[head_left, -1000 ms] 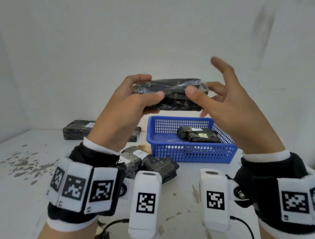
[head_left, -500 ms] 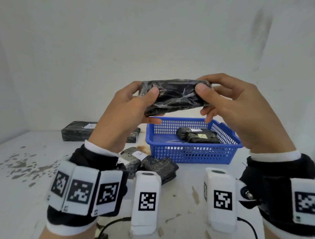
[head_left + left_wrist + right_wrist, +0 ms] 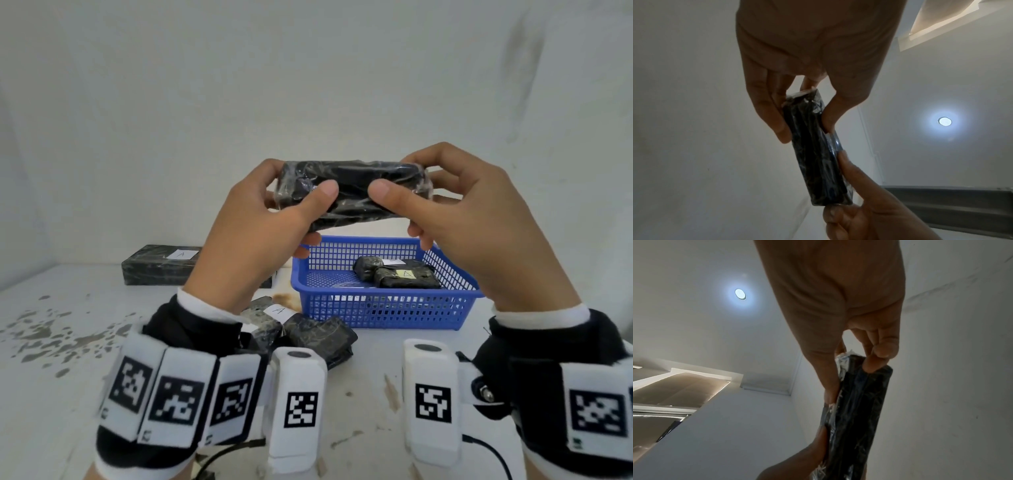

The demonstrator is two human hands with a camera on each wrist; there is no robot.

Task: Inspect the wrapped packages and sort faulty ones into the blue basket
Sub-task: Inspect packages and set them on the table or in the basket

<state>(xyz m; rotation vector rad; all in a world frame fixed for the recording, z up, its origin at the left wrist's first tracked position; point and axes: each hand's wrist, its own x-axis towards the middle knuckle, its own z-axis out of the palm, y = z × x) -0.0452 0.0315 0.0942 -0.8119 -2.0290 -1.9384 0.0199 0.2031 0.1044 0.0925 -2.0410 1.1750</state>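
A long black package wrapped in clear film (image 3: 356, 192) is held level in the air above the blue basket (image 3: 383, 308). My left hand (image 3: 253, 233) grips its left end, thumb on the near face. My right hand (image 3: 466, 219) grips the right end in the same way. The left wrist view shows the package (image 3: 818, 155) end-on between the fingers of both hands. In the right wrist view the package (image 3: 859, 402) is pinched at its top end. Two wrapped packages (image 3: 400, 274) lie inside the basket, one with a yellow label.
A long wrapped package with a white label (image 3: 161, 267) lies at the back left of the white table (image 3: 68, 342). Several smaller wrapped packages (image 3: 308, 332) sit just left of the basket's front, partly behind my left wrist. White walls close the back and sides.
My right hand, first open with fingers spread, has closed round the package's right end. The package has been turned in both hands and now lies level, a little lower.
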